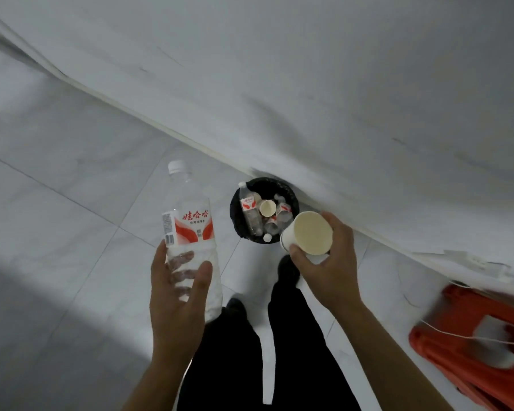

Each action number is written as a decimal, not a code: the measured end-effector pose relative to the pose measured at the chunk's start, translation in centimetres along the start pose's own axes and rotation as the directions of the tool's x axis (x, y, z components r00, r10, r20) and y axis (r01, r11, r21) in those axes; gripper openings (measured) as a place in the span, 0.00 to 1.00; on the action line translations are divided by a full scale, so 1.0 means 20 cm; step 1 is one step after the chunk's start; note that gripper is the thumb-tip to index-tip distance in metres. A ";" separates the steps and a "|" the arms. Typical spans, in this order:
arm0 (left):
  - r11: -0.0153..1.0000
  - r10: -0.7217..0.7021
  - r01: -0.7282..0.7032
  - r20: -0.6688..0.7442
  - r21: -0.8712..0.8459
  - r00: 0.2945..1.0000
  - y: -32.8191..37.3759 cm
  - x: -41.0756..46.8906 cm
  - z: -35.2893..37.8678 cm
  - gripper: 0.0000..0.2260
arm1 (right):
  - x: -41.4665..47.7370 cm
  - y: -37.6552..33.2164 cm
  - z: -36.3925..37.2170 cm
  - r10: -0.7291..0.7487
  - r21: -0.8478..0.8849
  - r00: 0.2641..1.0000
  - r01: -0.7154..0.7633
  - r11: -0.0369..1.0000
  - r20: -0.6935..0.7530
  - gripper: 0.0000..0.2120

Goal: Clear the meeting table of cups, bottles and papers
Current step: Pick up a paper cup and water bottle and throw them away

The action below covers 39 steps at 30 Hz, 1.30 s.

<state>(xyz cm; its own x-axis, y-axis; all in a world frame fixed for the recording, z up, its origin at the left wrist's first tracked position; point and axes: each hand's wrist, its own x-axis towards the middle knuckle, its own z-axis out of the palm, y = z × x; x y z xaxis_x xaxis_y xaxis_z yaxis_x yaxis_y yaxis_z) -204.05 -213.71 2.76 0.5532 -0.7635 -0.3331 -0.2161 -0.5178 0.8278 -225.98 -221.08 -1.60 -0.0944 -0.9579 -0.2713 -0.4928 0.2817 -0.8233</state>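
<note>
Black-trousered legs stand on a pale tiled floor. The left hand grips the lower body of a clear plastic water bottle with a red-and-white label, cap pointing away; the right hand clasps a white paper cup, tilted, its mouth facing the camera. Beyond both, a round black waste bin against the white wall holds several similar bottles and a second paper cup.

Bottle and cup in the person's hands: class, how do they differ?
The bottle is clear, capped and red-labelled; the cup is opaque, white and open-topped. The bottle is the longer. The left hand grips the bottle, the right hand the cup. Both are held near the bin.
</note>
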 end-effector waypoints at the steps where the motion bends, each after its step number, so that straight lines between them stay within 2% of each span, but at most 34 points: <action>1: 1.000 -0.023 0.023 0.003 0.005 1.000 -0.04 0.06 0.06 0.33 | 0.09 0.08 0.06 0.002 -0.028 1.000 -0.001 1.000 0.018 0.37; 7: 0.992 -0.123 0.120 0.086 0.042 0.989 -0.43 0.47 0.44 0.36 | 0.64 0.70 0.52 0.121 -0.194 0.989 -0.103 0.976 0.083 0.37; 13: 0.986 -0.167 0.165 0.094 0.026 0.981 -0.94 0.84 0.76 0.32 | 1.11 1.34 1.08 0.103 -0.377 0.981 -0.034 0.926 0.164 0.38; 17: 0.982 -0.169 0.155 0.133 0.107 0.977 -1.15 0.99 0.81 0.40 | 1.29 1.63 1.35 0.094 -0.528 0.971 0.036 0.848 0.218 0.41; 20: 0.973 -0.106 0.059 0.208 0.221 0.972 -1.24 1.08 0.84 0.36 | 1.34 1.70 1.45 0.087 -0.602 0.974 0.059 0.797 0.211 0.42; 23: 0.924 -0.044 -0.079 0.309 0.374 0.950 -1.23 1.21 0.87 0.34 | 1.32 1.68 1.45 0.112 -0.582 0.961 0.058 0.811 0.252 0.49; 25: 0.889 -0.025 -0.140 0.351 0.437 0.936 -1.18 1.32 0.90 0.35 | 1.28 1.63 1.39 0.128 -0.582 0.957 0.050 0.811 0.260 0.52; 28: 0.843 0.023 -0.218 0.372 0.492 0.928 -1.08 1.51 1.00 0.34 | 1.19 1.58 1.26 0.171 -0.606 0.950 0.024 0.795 0.261 0.47; 33: 0.785 0.135 -0.338 0.389 0.519 0.911 -1.02 1.77 1.26 0.26 | 1.06 1.60 1.12 0.287 -0.640 0.903 -0.017 0.769 0.321 0.47; 36: 0.734 0.146 -0.431 0.498 0.525 0.855 -1.10 1.89 1.46 0.24 | 1.01 1.66 1.12 0.320 -0.621 0.885 -0.046 0.782 0.337 0.48; 39: 0.745 0.138 -0.458 0.560 0.485 0.817 -1.25 1.94 1.62 0.24 | 1.00 1.70 1.14 0.328 -0.599 0.893 -0.084 0.796 0.310 0.48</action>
<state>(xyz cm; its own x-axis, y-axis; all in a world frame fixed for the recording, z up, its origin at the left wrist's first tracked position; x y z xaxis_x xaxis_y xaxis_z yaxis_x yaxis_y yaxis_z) -203.26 -242.86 -45.49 -0.0282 -0.9114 -0.4106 -0.8043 -0.2232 0.5507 -224.88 -229.36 -46.42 0.0219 -0.7452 -0.6665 -0.9028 0.2716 -0.3334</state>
